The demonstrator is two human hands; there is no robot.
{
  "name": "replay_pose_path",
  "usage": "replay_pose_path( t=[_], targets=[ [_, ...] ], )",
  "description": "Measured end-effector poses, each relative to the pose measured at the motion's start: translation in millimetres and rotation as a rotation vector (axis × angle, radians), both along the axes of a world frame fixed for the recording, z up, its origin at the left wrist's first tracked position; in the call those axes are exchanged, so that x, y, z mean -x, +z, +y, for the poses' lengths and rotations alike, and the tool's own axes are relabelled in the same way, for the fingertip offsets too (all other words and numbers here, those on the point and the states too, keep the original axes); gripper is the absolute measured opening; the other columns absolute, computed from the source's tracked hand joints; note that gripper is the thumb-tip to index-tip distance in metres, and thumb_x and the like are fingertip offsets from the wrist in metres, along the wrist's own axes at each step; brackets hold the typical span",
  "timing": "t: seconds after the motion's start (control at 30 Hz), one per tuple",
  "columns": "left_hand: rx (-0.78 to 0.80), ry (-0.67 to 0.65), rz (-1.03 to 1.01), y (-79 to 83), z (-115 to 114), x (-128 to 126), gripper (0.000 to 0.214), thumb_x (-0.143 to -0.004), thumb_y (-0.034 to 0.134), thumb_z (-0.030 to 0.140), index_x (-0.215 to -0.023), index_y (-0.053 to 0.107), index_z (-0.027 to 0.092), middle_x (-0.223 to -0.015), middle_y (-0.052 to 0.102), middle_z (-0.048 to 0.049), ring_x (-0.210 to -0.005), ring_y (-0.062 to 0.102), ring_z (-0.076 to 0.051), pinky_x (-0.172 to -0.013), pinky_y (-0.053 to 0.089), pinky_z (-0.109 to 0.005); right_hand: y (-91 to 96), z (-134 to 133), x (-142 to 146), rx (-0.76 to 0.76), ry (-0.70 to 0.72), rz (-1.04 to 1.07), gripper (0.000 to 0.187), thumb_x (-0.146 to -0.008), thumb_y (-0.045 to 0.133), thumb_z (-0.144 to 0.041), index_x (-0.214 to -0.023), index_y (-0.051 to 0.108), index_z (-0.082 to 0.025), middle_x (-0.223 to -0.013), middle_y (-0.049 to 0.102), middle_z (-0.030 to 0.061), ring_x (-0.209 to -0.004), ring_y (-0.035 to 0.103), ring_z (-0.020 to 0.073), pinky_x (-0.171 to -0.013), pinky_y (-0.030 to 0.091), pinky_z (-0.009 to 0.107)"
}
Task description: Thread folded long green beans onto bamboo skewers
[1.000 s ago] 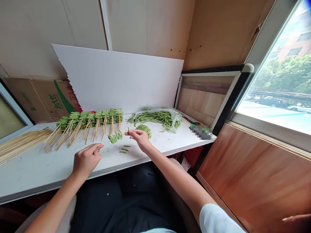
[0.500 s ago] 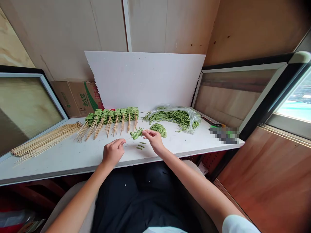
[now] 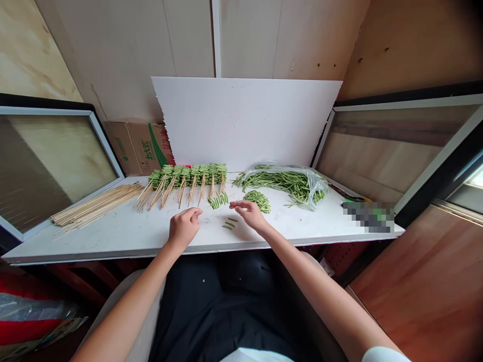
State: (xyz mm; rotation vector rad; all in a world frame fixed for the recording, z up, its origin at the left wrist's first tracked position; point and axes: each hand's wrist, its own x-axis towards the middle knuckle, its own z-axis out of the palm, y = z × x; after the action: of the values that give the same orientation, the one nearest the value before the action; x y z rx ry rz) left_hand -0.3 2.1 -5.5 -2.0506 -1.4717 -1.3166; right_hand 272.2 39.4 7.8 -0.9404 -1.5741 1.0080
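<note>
My left hand [image 3: 184,225] is closed, fingertips pinched on the thin end of a bamboo skewer. Toward the skewer's far end, a row of cut green bean pieces [image 3: 218,200] is threaded side by side, held above the table. Just right of that row is my right hand [image 3: 249,214], its fingers stretched out with nothing visible in them. Behind the right hand lies a heap of cut green beans [image 3: 257,200]. A few loose bean pieces [image 3: 228,225] rest on the white table between my hands.
Finished bean skewers [image 3: 188,174] are stacked at the back left, sticks toward me. Bare bamboo skewers [image 3: 96,203] lie farther left. Long green beans [image 3: 287,182] sit in a clear plastic bag at the back right. A white board [image 3: 245,120] and a cardboard box [image 3: 138,146] stand behind.
My right hand has let go of the threaded beans and moved slightly away, its fingers straightening. My left hand still holds the skewer. The whole view has shifted, so things appear farther right.
</note>
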Motion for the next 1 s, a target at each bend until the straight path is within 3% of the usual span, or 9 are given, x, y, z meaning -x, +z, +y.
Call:
replay_pose_path(
  t=[0.13, 0.3, 0.4, 0.5, 0.67, 0.87, 1.0],
  targets=[
    [0.039, 0.010, -0.001, -1.8, 2.0, 2.5, 0.025, -0.090, 0.055, 0.014, -0.088, 0.079, 0.021, -0.083, 0.082, -0.0054, -0.073, 0.075, -0.023, -0.066, 0.052, -0.029, -19.7, 5.8, -1.3, -0.242, -0.134, -0.397, 0.012, -0.082, 0.078, -0.035, -0.084, 0.085, -0.025, -0.096, 0.080, 0.0123, -0.107, 0.063, 0.0348, -0.102, 0.043, 0.047],
    [0.055, 0.012, -0.008, -1.0, 2.3, 3.4, 0.025, -0.091, 0.054, 0.015, -0.089, 0.079, 0.022, -0.083, 0.081, -0.0056, -0.073, 0.075, -0.023, -0.066, 0.051, -0.029, -25.8, 6.1, -5.1, -0.351, -0.153, -0.546, 0.009, -0.082, 0.078, -0.031, -0.078, 0.084, -0.026, -0.090, 0.078, 0.0129, -0.105, 0.061, 0.0348, -0.096, 0.045, 0.047],
    [0.066, 0.005, -0.021, 0.4, 1.4, 2.9, 0.025, -0.091, 0.054, 0.016, -0.089, 0.079, 0.021, -0.080, 0.080, -0.0057, -0.071, 0.074, -0.023, -0.066, 0.051, -0.029, -18.1, 8.2, -7.4, -0.306, -0.136, -0.409, 0.013, -0.083, 0.079, -0.037, -0.081, 0.083, -0.025, -0.089, 0.079, 0.0126, -0.096, 0.064, 0.0329, -0.095, 0.047, 0.049],
    [0.085, -0.005, -0.036, 1.6, 0.5, 1.4, 0.026, -0.092, 0.053, 0.017, -0.089, 0.079, 0.021, -0.076, 0.079, -0.0053, -0.068, 0.072, -0.022, -0.066, 0.051, -0.029, -8.8, 13.4, -10.3, -0.124, -0.087, -0.098, 0.026, -0.078, 0.084, -0.048, -0.089, 0.083, -0.024, -0.092, 0.080, 0.0107, -0.087, 0.069, 0.0296, -0.090, 0.051, 0.048],
    [0.099, -0.039, -0.056, 2.8, -1.6, -2.7, 0.026, -0.093, 0.053, 0.018, -0.089, 0.079, 0.021, -0.074, 0.078, -0.0045, -0.066, 0.071, -0.021, -0.064, 0.050, -0.028, 2.6, 18.3, -14.4, 0.154, -0.039, 0.330, 0.046, -0.066, 0.093, -0.054, -0.098, 0.082, -0.023, -0.098, 0.081, 0.0091, -0.097, 0.073, 0.0276, -0.087, 0.054, 0.041],
    [0.100, -0.062, -0.065, 5.0, -5.2, -7.1, 0.027, -0.092, 0.052, 0.017, -0.088, 0.079, 0.021, -0.074, 0.078, -0.0043, -0.066, 0.071, -0.020, -0.064, 0.050, -0.028, 11.6, 11.1, -16.3, 0.293, 0.174, 0.538, 0.038, -0.071, 0.092, -0.051, -0.097, 0.079, -0.025, -0.120, 0.078, 0.0089, -0.127, 0.067, 0.0286, -0.094, 0.054, 0.035],
    [0.111, -0.079, -0.057, 6.8, -6.7, -8.6, 0.027, -0.092, 0.052, 0.016, -0.088, 0.079, 0.021, -0.074, 0.078, -0.0044, -0.067, 0.072, -0.020, -0.065, 0.051, -0.028, 12.6, 8.3, -15.2, 0.305, 0.207, 0.566, 0.038, -0.072, 0.093, -0.051, -0.097, 0.078, -0.026, -0.127, 0.077, 0.0088, -0.133, 0.064, 0.0297, -0.099, 0.054, 0.038]
  ],
)
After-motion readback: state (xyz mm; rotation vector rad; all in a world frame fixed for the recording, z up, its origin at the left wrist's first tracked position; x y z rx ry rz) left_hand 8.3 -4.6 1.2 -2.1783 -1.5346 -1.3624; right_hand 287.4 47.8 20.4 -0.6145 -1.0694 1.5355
